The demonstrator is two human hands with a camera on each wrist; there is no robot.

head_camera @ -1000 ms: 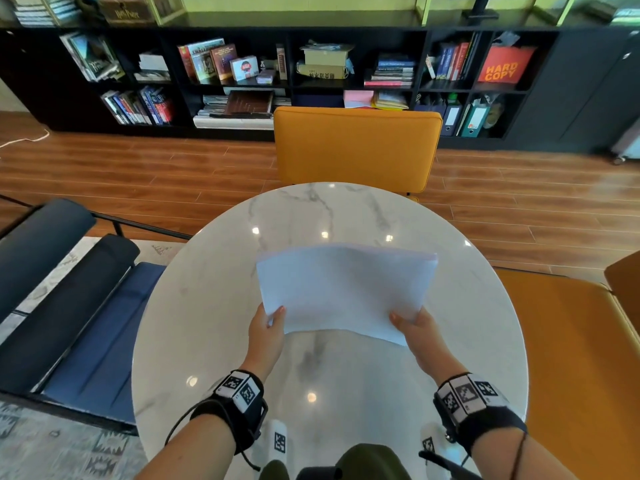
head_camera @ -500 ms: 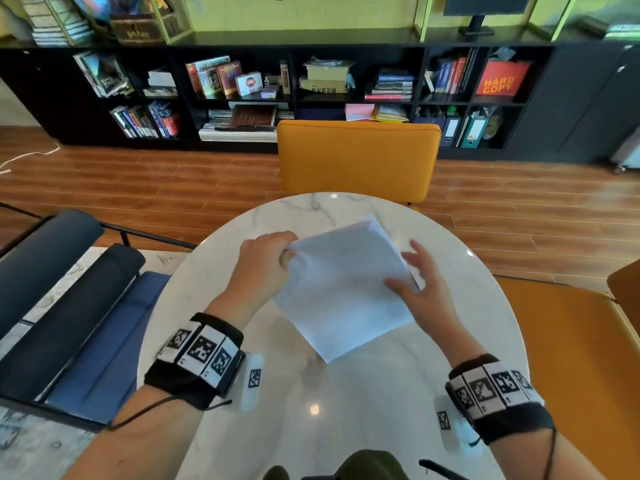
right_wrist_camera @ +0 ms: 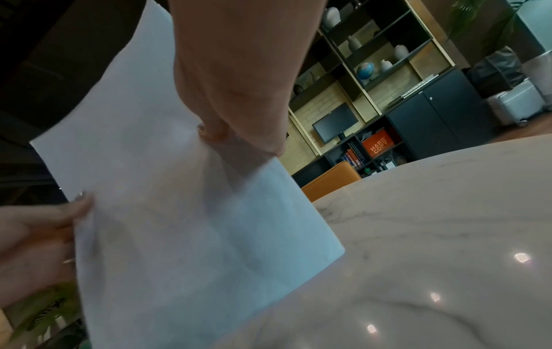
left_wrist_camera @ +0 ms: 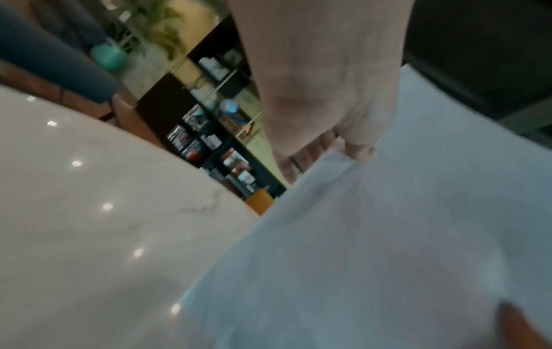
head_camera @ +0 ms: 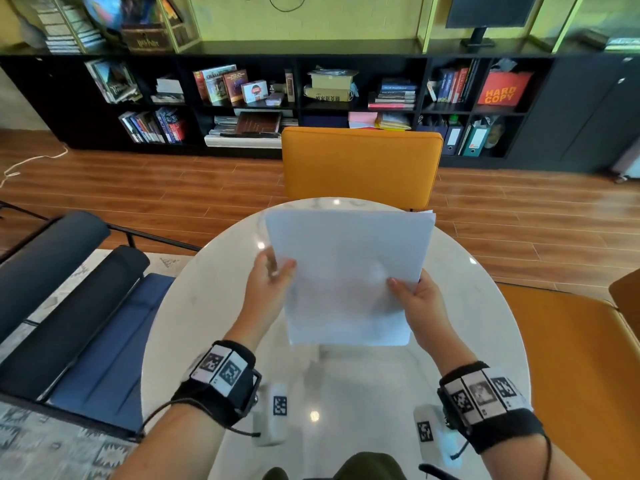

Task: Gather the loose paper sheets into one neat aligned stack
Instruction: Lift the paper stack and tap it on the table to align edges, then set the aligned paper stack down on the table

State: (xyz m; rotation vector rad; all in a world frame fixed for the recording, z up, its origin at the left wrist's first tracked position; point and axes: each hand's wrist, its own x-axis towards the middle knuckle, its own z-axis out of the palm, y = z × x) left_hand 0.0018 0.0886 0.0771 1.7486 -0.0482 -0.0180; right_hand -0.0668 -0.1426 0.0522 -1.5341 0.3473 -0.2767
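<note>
We hold the stack of white paper sheets [head_camera: 349, 275] between our two hands, lifted and tilted up over the round marble table [head_camera: 485, 323] — our left hand [head_camera: 268, 289] pinches its left edge with the thumb on the near face and the fingers behind, and our right hand [head_camera: 420, 299] grips the right edge the same way, thumb pressed on the front. At the far right corner, up beyond our right hand, a few sheet edges stick out slightly uneven. Past the sheets' far edge, beyond both hands, stands a mustard-yellow chair [head_camera: 360, 161] — and behind it a black bookshelf [head_camera: 311, 98].
</note>
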